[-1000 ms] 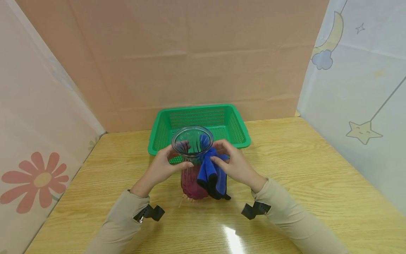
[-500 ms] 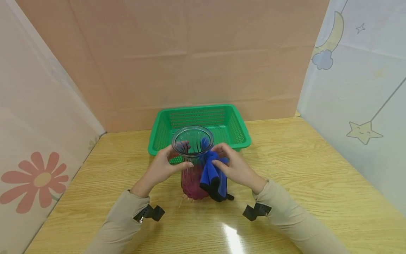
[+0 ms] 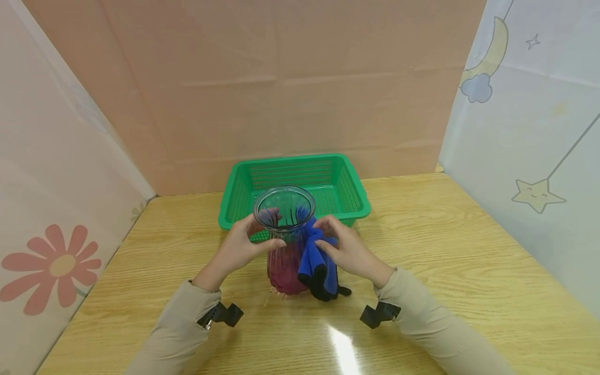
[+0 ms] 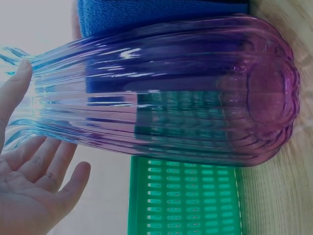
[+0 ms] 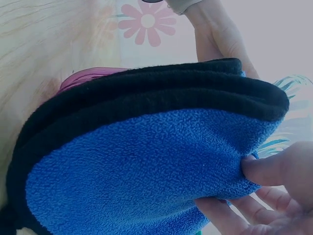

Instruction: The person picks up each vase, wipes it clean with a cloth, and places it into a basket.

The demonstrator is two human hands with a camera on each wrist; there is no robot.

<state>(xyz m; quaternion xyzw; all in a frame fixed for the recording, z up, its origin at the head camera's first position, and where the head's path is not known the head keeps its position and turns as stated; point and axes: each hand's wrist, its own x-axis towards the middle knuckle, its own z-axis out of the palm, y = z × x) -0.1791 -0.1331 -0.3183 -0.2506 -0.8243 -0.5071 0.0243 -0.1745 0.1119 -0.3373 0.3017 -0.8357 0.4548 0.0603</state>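
Note:
A ribbed glass vase [image 3: 283, 268], bluish at its flared rim and pink-purple toward its base, stands upright on the table. My left hand [image 3: 241, 245] holds its neck, thumb on the near side and fingers behind; in the left wrist view the thumb touches the glass just below the rim. On the vase's right side hangs a blue fleecy cloth [image 3: 322, 271] with a black border. My right hand [image 3: 349, 249] pinches the bunched cloth between thumb and fingers, as the right wrist view also shows. The cloth covers part of the vase's right side.
A green perforated plastic basket [image 3: 361, 212] stands just behind the vase, partly seen through the glass. The wood-grain table [image 3: 412, 224] extends to both sides. A plain pinkish backdrop [image 3: 290, 94] and printed side panels [image 3: 529, 146] surround it.
My right hand and the cloth have shifted slightly rightward and down along the vase's side, with the cloth's lower edge swinging right. The vase and my left hand have stayed put.

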